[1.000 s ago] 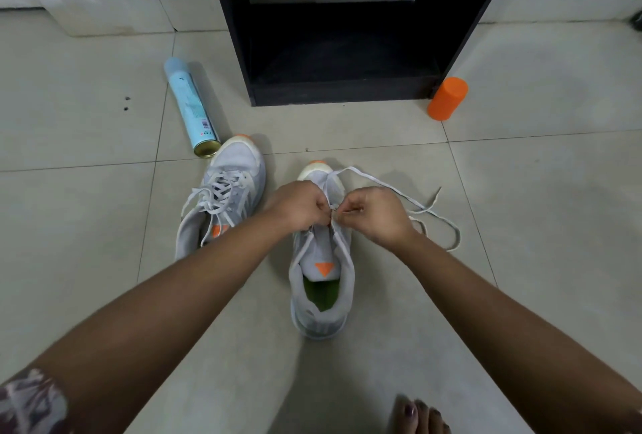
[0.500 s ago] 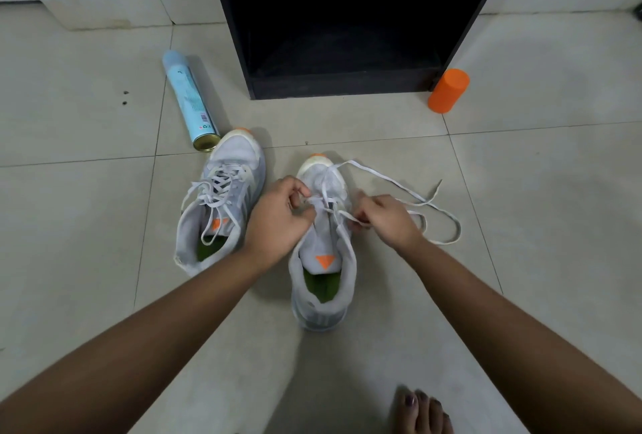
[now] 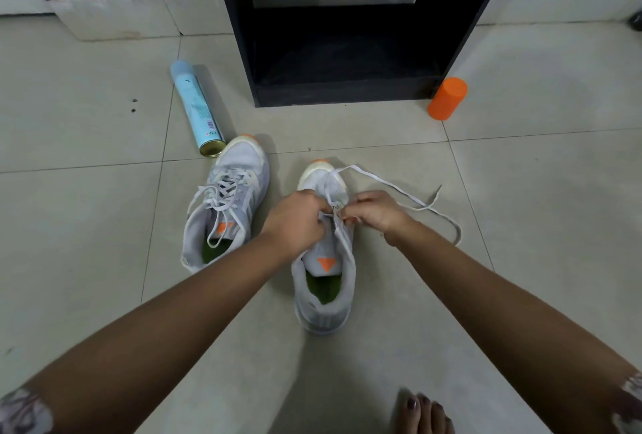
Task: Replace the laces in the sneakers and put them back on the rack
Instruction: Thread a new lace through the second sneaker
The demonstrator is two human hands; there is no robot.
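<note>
Lacing is in hand: the fingers of the left hand (image 3: 295, 221) and right hand (image 3: 377, 214) pinch the flat white lace (image 3: 415, 205) at the grey mesh sneaker (image 3: 326, 294) beneath them. Next, probably, the loose end to their right needs threading through the next eyelet.

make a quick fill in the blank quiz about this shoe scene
1. The left hand and right hand pinch the lace of the sneaker on the ____.
2. The other sneaker is already ____.
3. The can lies by that sneaker's ____.
4. The cylinder beside the rack is ____.
Missing words: right; laced; toe; orange
</note>
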